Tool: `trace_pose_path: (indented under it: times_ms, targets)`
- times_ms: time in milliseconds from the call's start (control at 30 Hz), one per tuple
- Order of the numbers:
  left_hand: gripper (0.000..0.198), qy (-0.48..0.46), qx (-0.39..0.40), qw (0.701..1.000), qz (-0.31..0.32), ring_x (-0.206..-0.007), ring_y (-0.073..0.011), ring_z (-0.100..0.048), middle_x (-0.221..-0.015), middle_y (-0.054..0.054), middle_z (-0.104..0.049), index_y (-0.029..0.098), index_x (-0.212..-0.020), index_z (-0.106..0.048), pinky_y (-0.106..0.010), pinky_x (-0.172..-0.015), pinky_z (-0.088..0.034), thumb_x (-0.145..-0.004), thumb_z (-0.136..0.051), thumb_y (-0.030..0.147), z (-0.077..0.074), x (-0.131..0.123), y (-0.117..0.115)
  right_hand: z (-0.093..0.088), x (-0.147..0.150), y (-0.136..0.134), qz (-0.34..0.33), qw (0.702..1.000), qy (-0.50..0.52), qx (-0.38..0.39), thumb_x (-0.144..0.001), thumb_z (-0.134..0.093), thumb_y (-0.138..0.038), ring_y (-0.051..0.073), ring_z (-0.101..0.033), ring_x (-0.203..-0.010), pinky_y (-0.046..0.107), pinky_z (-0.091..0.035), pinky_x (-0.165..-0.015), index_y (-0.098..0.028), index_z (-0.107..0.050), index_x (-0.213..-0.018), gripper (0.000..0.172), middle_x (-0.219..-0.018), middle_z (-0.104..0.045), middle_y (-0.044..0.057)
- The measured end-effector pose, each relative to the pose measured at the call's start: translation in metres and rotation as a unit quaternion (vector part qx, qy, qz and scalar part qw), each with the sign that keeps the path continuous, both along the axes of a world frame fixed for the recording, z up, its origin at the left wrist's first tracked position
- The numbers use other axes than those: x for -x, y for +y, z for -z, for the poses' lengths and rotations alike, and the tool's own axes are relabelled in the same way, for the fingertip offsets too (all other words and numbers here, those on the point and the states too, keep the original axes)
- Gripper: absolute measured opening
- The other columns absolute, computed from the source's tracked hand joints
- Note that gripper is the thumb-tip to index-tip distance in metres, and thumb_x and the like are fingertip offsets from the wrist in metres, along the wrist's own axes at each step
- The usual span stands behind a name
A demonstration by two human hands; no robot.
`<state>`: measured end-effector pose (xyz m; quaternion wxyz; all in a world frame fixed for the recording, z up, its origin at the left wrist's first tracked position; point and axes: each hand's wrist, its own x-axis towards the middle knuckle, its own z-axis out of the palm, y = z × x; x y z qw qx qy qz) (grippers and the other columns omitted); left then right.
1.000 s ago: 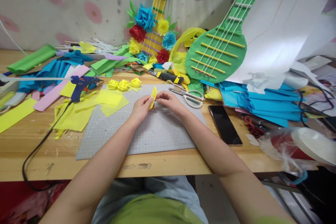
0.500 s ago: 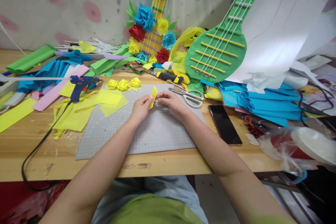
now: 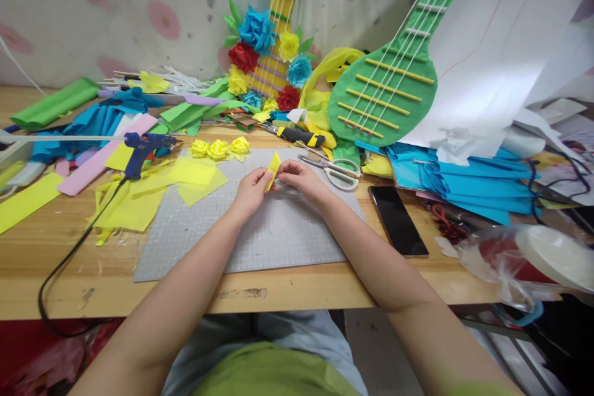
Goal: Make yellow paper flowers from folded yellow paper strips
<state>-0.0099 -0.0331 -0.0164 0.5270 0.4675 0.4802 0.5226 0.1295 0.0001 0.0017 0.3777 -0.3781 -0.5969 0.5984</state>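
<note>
My left hand [image 3: 251,189] pinches a small folded piece of yellow paper [image 3: 274,168] above the grey cutting mat [image 3: 195,241]. Just to its right, my right hand [image 3: 301,178] has its fingers curled and pressed together close to the paper's lower edge. Whatever lies between those fingertips is too small to make out. Several yellow paper flowers [image 3: 218,149] sit at the mat's far edge, with yellow paper sheets [image 3: 195,172] left of my hands. Scissors [image 3: 335,168] with white handles rest beyond my right hand.
On the left lies a blue glue gun [image 3: 138,151], its cord hanging over the table edge. A phone [image 3: 398,220] is right of the mat. Behind stand a green paper lute [image 3: 383,99] and a yellow one [image 3: 271,68] with paper flowers. A utility knife [image 3: 299,135] lies between them.
The yellow paper has shifted slightly to the right and tilted a little in my left hand. My right hand has barely moved.
</note>
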Motion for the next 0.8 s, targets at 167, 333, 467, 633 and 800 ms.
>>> trace_pose_path:
  times_ms: [167,333,467,633,800]
  targets:
    - [0.028,-0.016,0.019,1.0,0.003,-0.059,-0.01,-0.054,-0.062,0.003,-0.053,0.015,-0.071,-0.058,-0.029,-0.066,-0.052,-0.067,-0.061,0.043,0.0,0.0,0.0,0.002,-0.002,0.001,-0.001,1.0,0.006,-0.013,-0.059,-0.06,-0.022,0.009,-0.05,-0.068,0.024,-0.038,-0.07,-0.018,-0.056,-0.069,0.011,-0.07,-0.058,-0.004]
    - [0.029,-0.019,0.029,0.999,-0.005,-0.059,-0.01,-0.055,-0.063,0.002,-0.056,0.015,-0.072,-0.06,-0.029,-0.066,-0.052,-0.066,-0.063,0.043,-0.003,-0.002,-0.001,0.001,-0.003,0.001,-0.009,1.0,0.014,-0.004,-0.06,-0.06,-0.022,0.009,-0.051,-0.068,0.026,-0.038,-0.072,-0.018,-0.057,-0.068,0.01,-0.071,-0.059,-0.004]
    - [0.029,-0.036,0.029,0.999,-0.009,-0.059,-0.0096,-0.056,-0.063,0.003,-0.057,0.015,-0.073,-0.059,-0.029,-0.068,-0.052,-0.066,-0.065,0.043,-0.004,-0.002,-0.003,0.0,-0.004,0.0,-0.011,1.0,0.016,-0.004,-0.06,-0.06,-0.023,0.009,-0.05,-0.066,0.025,-0.038,-0.07,-0.017,-0.057,-0.069,0.01,-0.07,-0.058,-0.004]
    - [0.029,-0.054,0.064,0.997,0.0,-0.059,-0.0104,-0.058,-0.063,0.003,-0.058,0.016,-0.077,-0.054,-0.03,-0.066,-0.052,-0.068,-0.064,0.042,-0.009,-0.002,-0.006,-0.001,-0.003,-0.001,-0.017,1.0,0.024,0.001,-0.06,-0.06,-0.024,0.008,-0.049,-0.064,0.024,-0.037,-0.068,-0.017,-0.056,-0.069,0.012,-0.068,-0.056,-0.004]
    - [0.023,-0.07,0.09,0.993,0.028,-0.059,-0.01,-0.059,-0.06,0.003,-0.058,0.017,-0.076,-0.05,-0.027,-0.063,-0.052,-0.073,-0.06,0.037,-0.014,-0.001,-0.007,-0.002,-0.001,-0.003,-0.034,0.999,0.032,0.02,-0.06,-0.061,-0.026,0.008,-0.048,-0.062,0.024,-0.037,-0.064,-0.018,-0.052,-0.071,0.016,-0.067,-0.055,-0.005]
